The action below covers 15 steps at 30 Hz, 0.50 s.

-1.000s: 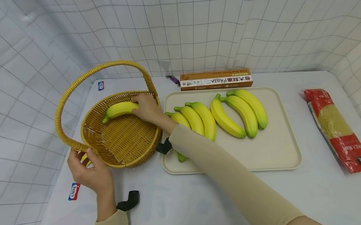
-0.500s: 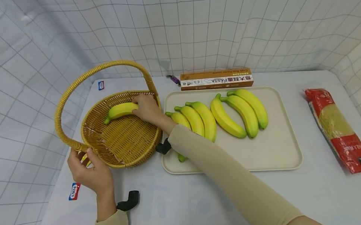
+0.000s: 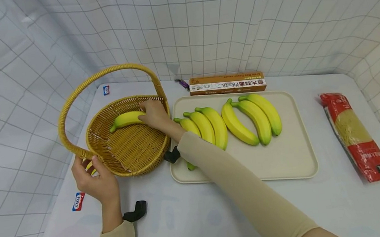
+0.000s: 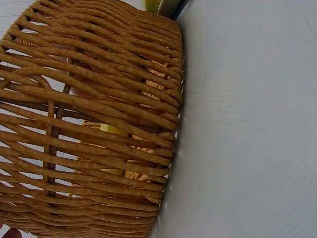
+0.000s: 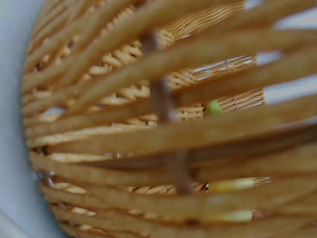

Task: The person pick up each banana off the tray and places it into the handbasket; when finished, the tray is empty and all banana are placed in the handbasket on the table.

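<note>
A yellow wicker basket (image 3: 133, 149) with a tall arched handle stands at the left of the table. Inside, near its far wall, lies a yellow banana (image 3: 125, 119) with a green tip. My right hand (image 3: 157, 116) reaches over the rim, thumb and fingers around the banana's right end, which they partly hide. At the handle's near-left base, my left hand (image 3: 94, 181) grips the basket. A small yellow patch shows between its fingers; I cannot tell what it is. Both wrist views are mostly filled by the basket's weave (image 4: 99, 99), with bits of yellow behind it.
A cream tray (image 3: 288, 162) right of the basket bears several bananas (image 3: 216, 127), some partly under my right forearm. Behind it lies a pasta box (image 3: 227, 85) beside a small purple wrapper (image 3: 183, 83). A red pasta packet (image 3: 356, 137) lies far right. Red-blue wrapped pieces (image 3: 78, 201) lie left.
The banana in the basket has sunk slightly toward the basket's floor, its right end still at my right hand. Both hands have stayed almost in place.
</note>
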{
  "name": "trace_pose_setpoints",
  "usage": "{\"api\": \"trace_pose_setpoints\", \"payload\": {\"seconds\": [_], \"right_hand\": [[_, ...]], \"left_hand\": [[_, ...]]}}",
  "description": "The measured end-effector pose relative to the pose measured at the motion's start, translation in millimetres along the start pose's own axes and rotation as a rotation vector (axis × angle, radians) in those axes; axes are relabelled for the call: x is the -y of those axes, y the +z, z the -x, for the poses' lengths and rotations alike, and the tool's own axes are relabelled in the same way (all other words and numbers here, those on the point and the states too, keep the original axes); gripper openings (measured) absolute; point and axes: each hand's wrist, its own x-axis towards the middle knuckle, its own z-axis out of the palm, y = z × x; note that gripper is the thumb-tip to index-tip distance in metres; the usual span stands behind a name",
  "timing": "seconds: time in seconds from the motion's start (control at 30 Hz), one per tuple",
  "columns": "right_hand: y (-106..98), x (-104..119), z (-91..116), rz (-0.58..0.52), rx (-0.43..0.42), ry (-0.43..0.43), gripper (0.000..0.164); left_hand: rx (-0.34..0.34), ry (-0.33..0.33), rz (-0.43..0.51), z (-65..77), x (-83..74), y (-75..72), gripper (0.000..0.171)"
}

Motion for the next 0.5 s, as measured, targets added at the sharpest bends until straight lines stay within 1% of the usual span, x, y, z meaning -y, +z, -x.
{"api": "trace_pose_setpoints", "payload": {"seconds": [0.03, 0.07, 0.27, 0.37, 0.5], "right_hand": [[-1, 0, 1, -0.022, -0.012, -0.015, 0.039], [-1, -1, 2, -0.041, -0.020, -0.027, 0.042], [-11, -4, 16, -0.170, -0.061, -0.110, 0.046], [-18, -7, 29, -0.214, -0.056, -0.145, 0.049], [-28, -15, 50, -0.215, -0.063, -0.165, 0.053]], "left_hand": [[0.000, -0.001, 0.000, 0.2, -0.8, 0.1, 0.029], [0.001, -0.003, 0.000, 0.3, -2.0, 0.0, 0.029], [0.003, -0.015, 0.007, 0.5, -12.4, -1.1, 0.029], [0.006, -0.024, 0.018, 0.4, -9.5, -0.8, 0.028], [0.008, -0.020, 0.043, 0.5, 0.0, 0.1, 0.028]]}}
